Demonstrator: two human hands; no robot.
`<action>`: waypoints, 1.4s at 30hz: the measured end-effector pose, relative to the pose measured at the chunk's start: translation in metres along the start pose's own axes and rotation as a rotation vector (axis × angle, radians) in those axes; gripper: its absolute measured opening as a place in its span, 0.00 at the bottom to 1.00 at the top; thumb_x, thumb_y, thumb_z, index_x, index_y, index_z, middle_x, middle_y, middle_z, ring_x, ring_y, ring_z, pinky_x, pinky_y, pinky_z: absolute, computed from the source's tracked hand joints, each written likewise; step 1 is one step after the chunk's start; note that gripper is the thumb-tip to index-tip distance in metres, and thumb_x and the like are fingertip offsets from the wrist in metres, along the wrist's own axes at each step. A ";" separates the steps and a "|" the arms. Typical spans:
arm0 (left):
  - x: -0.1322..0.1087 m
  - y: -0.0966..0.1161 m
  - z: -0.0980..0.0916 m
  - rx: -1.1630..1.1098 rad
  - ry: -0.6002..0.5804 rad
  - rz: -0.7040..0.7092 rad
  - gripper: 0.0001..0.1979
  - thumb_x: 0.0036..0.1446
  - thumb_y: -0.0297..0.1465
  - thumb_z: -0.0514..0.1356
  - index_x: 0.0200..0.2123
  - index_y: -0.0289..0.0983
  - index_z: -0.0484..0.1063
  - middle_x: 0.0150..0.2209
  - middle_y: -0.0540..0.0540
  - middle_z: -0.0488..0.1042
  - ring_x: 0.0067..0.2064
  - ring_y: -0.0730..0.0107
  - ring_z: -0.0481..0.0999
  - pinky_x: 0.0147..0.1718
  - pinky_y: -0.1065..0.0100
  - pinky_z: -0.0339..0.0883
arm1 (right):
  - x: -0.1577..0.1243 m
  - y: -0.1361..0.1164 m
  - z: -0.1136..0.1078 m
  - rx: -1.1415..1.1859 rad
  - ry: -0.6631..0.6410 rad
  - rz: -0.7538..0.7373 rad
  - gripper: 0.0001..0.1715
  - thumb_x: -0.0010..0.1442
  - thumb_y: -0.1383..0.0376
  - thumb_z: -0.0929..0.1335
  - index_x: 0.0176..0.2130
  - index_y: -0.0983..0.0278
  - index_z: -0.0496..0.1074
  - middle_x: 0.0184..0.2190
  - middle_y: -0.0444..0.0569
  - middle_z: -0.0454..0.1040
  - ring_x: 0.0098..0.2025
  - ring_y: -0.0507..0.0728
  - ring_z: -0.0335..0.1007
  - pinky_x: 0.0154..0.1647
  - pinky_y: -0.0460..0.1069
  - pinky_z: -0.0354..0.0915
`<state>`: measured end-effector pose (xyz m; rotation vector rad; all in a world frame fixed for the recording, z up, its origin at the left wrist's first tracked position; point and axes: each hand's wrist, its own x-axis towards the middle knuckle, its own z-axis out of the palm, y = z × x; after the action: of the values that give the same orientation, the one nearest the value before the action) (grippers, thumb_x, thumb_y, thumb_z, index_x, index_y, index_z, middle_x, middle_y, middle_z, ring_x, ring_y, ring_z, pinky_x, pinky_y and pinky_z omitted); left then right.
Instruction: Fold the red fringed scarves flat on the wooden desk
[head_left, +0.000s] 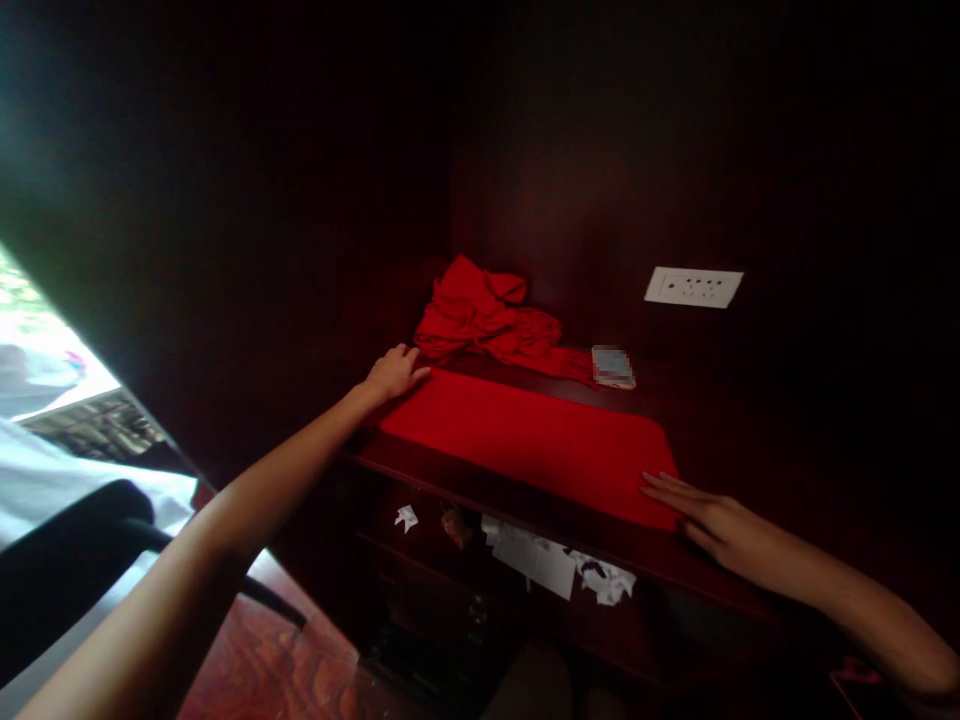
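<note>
A red cloth (525, 435) lies flat, folded into a long rectangle, on the dark wooden desk. My left hand (395, 373) rests at its far left corner, fingers stretched out. At the right end my right hand (701, 510) lies over the cloth's edge, its fingers extended and flat. Neither hand grips anything. Behind the folded cloth sits a crumpled heap of red fabric (480, 315), near the back corner. A phone-like object (613, 367), its face blurred, lies to the right of that heap.
A white wall socket (694, 287) is on the back panel. Beneath the desktop, a shelf (375, 540) holds crumpled paper (604, 578), a white sheet (532, 562) and a small brown object (455, 528). A dark chair part (82, 560) stands at the left, beside bright outdoor light.
</note>
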<state>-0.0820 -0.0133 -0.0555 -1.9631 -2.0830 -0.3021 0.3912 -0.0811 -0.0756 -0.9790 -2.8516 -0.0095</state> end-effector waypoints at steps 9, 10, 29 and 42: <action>0.018 0.065 0.048 -0.062 -0.327 0.089 0.28 0.54 0.46 0.35 0.57 0.43 0.42 0.59 0.49 0.43 0.58 0.59 0.40 0.51 0.51 0.37 | -0.035 -0.001 0.016 -0.098 0.105 0.211 0.31 0.50 0.80 0.53 0.53 0.72 0.54 0.54 0.53 0.53 0.55 0.53 0.47 0.54 0.50 0.52; 0.021 0.070 0.049 -0.061 -0.326 0.100 0.28 0.54 0.46 0.34 0.57 0.43 0.42 0.59 0.49 0.43 0.58 0.59 0.40 0.51 0.51 0.37 | -0.041 0.000 0.014 -0.087 0.101 0.258 0.31 0.50 0.79 0.53 0.54 0.72 0.53 0.55 0.54 0.52 0.56 0.54 0.46 0.55 0.50 0.51; 0.024 0.204 0.045 -0.177 -0.277 0.496 0.28 0.54 0.46 0.35 0.56 0.43 0.45 0.58 0.48 0.44 0.58 0.63 0.42 0.52 0.56 0.40 | 0.027 0.110 -0.019 0.619 0.089 0.669 0.21 0.52 0.64 0.62 0.44 0.73 0.65 0.42 0.55 0.68 0.42 0.55 0.64 0.46 0.49 0.57; 0.049 0.160 0.055 -0.130 -0.269 0.701 0.27 0.56 0.43 0.35 0.57 0.40 0.44 0.58 0.49 0.45 0.58 0.68 0.41 0.53 0.61 0.40 | 0.030 0.106 -0.006 1.386 0.009 0.272 0.31 0.43 0.69 0.69 0.48 0.63 0.60 0.37 0.45 0.67 0.37 0.48 0.63 0.45 0.48 0.56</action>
<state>0.0720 0.0613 -0.0957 -2.7755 -1.3816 -0.0263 0.4335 0.0212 -0.0700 -0.8789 -1.8421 1.6403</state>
